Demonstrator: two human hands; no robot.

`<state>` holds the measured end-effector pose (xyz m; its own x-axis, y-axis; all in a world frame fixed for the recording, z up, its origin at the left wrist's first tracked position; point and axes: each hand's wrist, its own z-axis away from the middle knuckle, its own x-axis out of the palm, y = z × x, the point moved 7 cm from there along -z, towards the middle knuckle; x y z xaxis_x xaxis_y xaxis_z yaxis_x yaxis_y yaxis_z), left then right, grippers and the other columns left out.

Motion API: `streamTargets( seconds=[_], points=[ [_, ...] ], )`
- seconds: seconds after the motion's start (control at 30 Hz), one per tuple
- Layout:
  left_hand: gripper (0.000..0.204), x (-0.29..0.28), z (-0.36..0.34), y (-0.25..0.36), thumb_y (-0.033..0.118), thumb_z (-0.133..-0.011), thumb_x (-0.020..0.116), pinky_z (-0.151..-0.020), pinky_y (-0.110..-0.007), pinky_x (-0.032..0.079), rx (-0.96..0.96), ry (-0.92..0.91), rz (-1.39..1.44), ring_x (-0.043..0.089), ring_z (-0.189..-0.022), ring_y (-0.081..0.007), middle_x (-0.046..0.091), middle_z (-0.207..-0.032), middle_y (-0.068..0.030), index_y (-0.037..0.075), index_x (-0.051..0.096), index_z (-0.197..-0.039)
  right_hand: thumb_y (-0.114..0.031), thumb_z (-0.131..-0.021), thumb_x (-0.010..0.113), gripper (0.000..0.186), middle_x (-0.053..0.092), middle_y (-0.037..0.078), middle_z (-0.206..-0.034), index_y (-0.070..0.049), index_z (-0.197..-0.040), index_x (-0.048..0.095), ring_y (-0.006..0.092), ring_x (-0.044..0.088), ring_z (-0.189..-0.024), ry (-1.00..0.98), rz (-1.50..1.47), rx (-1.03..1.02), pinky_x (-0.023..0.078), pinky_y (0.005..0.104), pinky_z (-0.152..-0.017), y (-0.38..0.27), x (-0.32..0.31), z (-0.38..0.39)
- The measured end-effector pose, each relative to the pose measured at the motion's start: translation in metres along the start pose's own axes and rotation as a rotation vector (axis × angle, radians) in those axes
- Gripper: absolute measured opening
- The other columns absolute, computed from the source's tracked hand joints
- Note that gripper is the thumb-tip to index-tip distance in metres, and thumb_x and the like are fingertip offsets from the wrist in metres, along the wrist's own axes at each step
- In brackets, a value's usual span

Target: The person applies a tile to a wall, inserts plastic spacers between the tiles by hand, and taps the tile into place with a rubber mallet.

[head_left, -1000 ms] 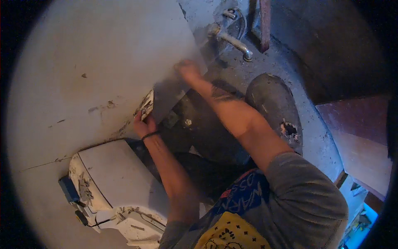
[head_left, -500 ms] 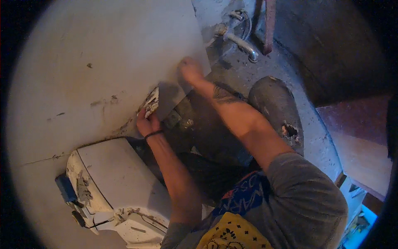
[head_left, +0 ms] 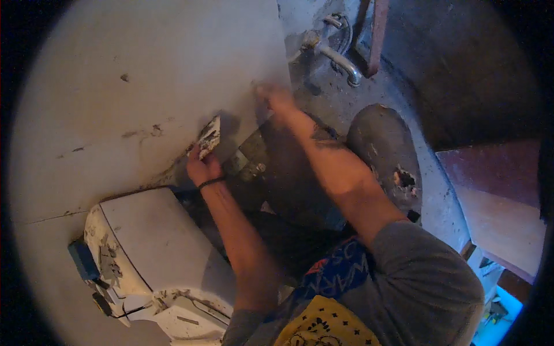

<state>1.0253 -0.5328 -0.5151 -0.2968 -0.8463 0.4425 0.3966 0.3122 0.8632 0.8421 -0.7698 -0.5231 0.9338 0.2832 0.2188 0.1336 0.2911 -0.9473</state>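
A flat, roughly triangular white piece with dark smears stands up from my left hand. The fingers are closed on its lower end, close to a broad pale wall panel. My right hand is at the right-hand part of that panel, near its edge. It is blurred by motion, but its fingers look curled together; whatever they hold cannot be made out.
Beside my left forearm stands a dirty white machine with a rounded lid. A metal tap juts from the wall at the upper right, near an upright reddish bar. My bent knee rises beneath it. A reddish-brown board is farther right.
My right hand has shifted slightly right and down along the panel and is now more blurred. My left hand keeps its hold on the white piece, nearly unmoved. The view has shifted a little.
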Motion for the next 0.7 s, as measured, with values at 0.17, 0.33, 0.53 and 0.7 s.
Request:
streamTargets(
  seconds=[0.17, 0.33, 0.53, 0.7],
  points=[
    [0.044, -0.002, 0.012, -0.004, 0.014, -0.083, 0.052, -0.087, -0.035, 0.047, -0.054, 0.004, 0.319, 0.056, -0.101, -0.0276, 0.055, -0.113, -0.0148, 0.002, 0.046, -0.124, -0.021, -0.087, 0.055, 0.018, 0.059, 0.007, -0.076, -0.007, -0.097, 0.059, 0.0174, 0.056, -0.059, -0.151, -0.059, 0.004, 0.047, 0.0311, -0.054, -0.02, 0.004, 0.004],
    [0.035, 0.005, 0.003, 0.013, 0.01, -0.078, 0.054, -0.079, -0.034, 0.049, 0.101, -0.011, -0.183, 0.057, -0.097, -0.0251, 0.056, -0.109, -0.0133, 0.002, 0.051, -0.113, -0.024, -0.08, 0.066, 0.019, 0.054, 0.0, -0.069, -0.007, -0.085, 0.059, 0.0109, 0.05, -0.058, -0.163, -0.006, 0.033, 0.044, 0.027, -0.053, -0.037, 0.004, 0.0],
    [0.031, 0.006, 0.006, -0.005, 0.006, -0.079, 0.051, -0.073, -0.033, 0.049, -0.169, 0.16, 0.361, 0.055, -0.097, -0.0216, 0.055, -0.108, -0.0103, 0.004, 0.052, -0.11, -0.029, -0.081, 0.063, 0.026, 0.058, 0.005, -0.075, -0.005, -0.091, 0.061, 0.0144, 0.055, -0.068, -0.065, 0.491, -0.04, 0.046, 0.0304, -0.059, -0.022, -0.013, -0.019],
    [0.019, 0.006, 0.001, 0.022, 0.006, -0.082, 0.047, -0.072, -0.035, 0.051, 0.252, -0.004, -0.391, 0.058, -0.087, -0.0229, 0.057, -0.097, -0.0112, -0.001, 0.053, -0.099, -0.03, -0.078, 0.062, 0.035, 0.064, 0.014, -0.083, -0.002, -0.097, 0.063, 0.024, 0.059, -0.076, 0.043, 0.619, -0.259, 0.047, 0.037, -0.068, -0.042, -0.018, -0.011]
  ],
)
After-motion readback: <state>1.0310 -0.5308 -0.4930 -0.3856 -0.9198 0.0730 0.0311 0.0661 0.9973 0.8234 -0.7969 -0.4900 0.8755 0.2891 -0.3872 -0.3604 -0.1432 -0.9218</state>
